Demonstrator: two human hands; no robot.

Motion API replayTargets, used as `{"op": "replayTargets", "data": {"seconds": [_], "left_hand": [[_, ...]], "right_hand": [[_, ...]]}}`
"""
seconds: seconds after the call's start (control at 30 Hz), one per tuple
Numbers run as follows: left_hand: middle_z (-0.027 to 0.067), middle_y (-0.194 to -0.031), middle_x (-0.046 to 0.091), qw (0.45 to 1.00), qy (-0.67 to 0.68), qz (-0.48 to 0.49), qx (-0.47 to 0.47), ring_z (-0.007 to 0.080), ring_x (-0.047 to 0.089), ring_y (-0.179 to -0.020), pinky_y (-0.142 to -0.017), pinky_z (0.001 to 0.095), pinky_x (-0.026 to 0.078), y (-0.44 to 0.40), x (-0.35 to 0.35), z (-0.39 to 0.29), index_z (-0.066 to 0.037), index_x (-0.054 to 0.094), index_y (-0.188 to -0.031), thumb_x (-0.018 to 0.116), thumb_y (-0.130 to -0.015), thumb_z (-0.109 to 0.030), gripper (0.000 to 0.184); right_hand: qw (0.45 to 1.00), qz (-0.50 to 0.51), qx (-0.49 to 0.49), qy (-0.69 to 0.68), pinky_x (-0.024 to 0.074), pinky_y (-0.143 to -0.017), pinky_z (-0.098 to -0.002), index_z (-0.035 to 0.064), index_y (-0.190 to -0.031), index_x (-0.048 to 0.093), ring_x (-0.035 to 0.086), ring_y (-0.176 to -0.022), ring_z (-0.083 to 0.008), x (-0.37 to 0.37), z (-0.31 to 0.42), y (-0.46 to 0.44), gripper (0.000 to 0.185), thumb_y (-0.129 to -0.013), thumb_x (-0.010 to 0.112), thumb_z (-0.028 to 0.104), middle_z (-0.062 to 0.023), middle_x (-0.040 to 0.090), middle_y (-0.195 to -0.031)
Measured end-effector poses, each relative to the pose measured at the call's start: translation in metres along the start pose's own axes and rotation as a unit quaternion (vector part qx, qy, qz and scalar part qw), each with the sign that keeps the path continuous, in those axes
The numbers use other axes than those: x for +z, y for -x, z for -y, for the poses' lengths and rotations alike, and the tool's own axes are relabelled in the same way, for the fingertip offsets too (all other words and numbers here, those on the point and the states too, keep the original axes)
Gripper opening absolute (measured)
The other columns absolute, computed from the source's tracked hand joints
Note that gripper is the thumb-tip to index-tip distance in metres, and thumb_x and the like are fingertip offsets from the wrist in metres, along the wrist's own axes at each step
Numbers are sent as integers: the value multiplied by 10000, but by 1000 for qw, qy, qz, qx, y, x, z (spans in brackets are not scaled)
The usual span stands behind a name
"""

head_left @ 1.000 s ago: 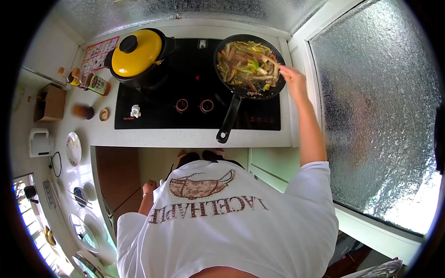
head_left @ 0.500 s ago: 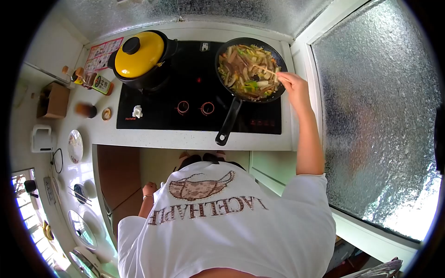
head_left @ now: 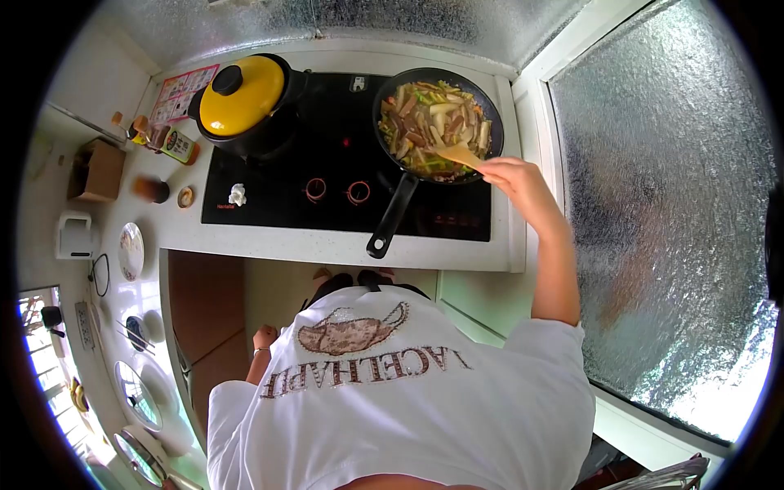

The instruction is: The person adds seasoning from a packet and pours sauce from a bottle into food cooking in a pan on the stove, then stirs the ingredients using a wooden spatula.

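The right hand has its fingers closed around the end of a wooden spatula, at the right near edge of a black frying pan. From that grip the spatula's long axis slants forward and left, its blade in the stir-fry. The pan's handle points back toward the person. The left hand, farther off, hangs low beside the shirt; whether it holds anything cannot be told. Counted: one spatula, one frying pan, one yellow-lidded pot.
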State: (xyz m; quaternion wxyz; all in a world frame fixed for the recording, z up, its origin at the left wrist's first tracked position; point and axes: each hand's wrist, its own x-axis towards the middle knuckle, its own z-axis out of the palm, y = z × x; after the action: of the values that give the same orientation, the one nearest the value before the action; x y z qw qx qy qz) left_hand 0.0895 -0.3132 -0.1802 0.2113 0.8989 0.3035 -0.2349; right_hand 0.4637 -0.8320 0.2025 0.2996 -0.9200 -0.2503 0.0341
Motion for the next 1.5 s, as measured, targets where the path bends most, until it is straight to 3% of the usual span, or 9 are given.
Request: {"op": "replayTargets", "data": {"seconds": [0.23,0.5,0.57,0.63,0.73,0.97,1.17,1.3,1.5], "left_hand": [[154,-815,644,1000,16,-9,-16,348,625,-767,-704,428,503,16,-3,-11,-112,670,-796,550,-766,-396,310],[156,-806,646,1000,-6,-11,20,350,623,-778,-698,428,502,1,4,8,-121,660,-813,533,-775,-425,331],[157,-805,646,999,-11,-8,30,352,623,-780,-697,428,502,-12,7,18,-123,660,-821,526,-776,-429,337],[158,-805,646,999,-14,-6,42,355,622,-781,-697,429,502,-14,2,16,-124,659,-830,519,-777,-433,343],[166,-804,644,1000,13,0,12,359,622,-783,-700,434,501,-9,-11,1,-121,661,-826,514,-777,-429,345],[158,-821,646,1000,-2,10,14,353,623,-788,-723,428,497,-10,-10,7,-113,666,-825,528,-764,-408,332],[157,-841,646,1000,25,4,6,350,619,-810,-734,422,492,-10,-5,22,-105,668,-822,546,-765,-406,330],[161,-849,645,998,46,9,30,349,616,-824,-743,414,490,-11,-5,28,-101,664,-831,555,-771,-397,321],[158,-847,646,1000,8,-7,-6,342,619,-815,-735,407,494,-8,-7,19,-109,667,-827,567,-769,-405,318]], "right_hand": [[981,-161,62,-83,461,-723,-245,20,-994,645,601,-798,-138,-5,-39,-20,187,-823,597,80,-130,647,-917],[968,-231,100,-20,480,-705,-313,-1,-934,639,638,-787,-260,25,-62,-40,191,-822,579,142,-155,650,-897],[961,-252,114,-16,437,-579,-250,14,-993,639,525,-594,-101,21,-51,-42,198,-838,571,117,-92,637,-742],[951,-289,110,20,430,-536,-256,4,-942,639,537,-552,-111,1,-45,-32,185,-839,563,138,-76,626,-678],[944,-265,175,91,435,-517,-258,-4,-903,639,549,-516,-124,-6,-55,-31,184,-831,560,146,-82,617,-637],[907,-319,227,-156,449,-474,-251,-28,-853,637,575,-477,-130,18,-43,-59,218,-832,538,165,-83,603,-568],[920,-209,331,-32,456,-474,-251,-22,-759,648,557,-449,-121,-5,-43,-40,221,-788,556,176,-77,581,-535],[897,-271,270,-223,459,-476,-250,-33,-797,649,569,-474,-144,27,-42,-60,184,-788,557,126,-86,599,-588],[920,-224,234,-220,439,-502,-215,-21,-926,635,532,-531,-82,-4,-22,-43,185,-859,551,129,-54,604,-666]]}}
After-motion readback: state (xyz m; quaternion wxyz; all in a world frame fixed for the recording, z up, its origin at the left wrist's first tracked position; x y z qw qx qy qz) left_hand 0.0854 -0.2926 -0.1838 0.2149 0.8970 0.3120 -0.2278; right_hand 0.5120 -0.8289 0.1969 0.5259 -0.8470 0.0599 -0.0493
